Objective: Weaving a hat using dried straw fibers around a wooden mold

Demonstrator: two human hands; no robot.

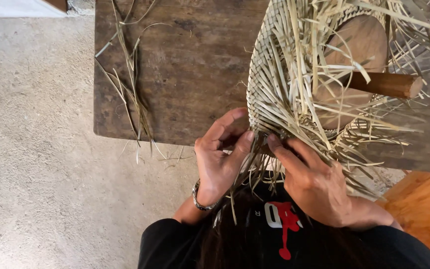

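A half-woven straw hat [284, 74] sits over a round wooden block [359, 45] with a wooden handle [389, 83], on a dark wooden table [185, 65]. Loose pale straw ends stick out all around the weave. My left hand [222, 159], with a metal bracelet on the wrist, pinches straw strands at the hat's near edge. My right hand [314, 182] grips strands right beside it, thumb tip almost touching the left thumb. Straw ends hang down between both hands.
A bundle of loose straw strands [125, 79] lies on the table's left side, some hanging over the near edge. Grey concrete floor [36, 149] spreads to the left. An orange wooden surface [424, 209] shows at the lower right.
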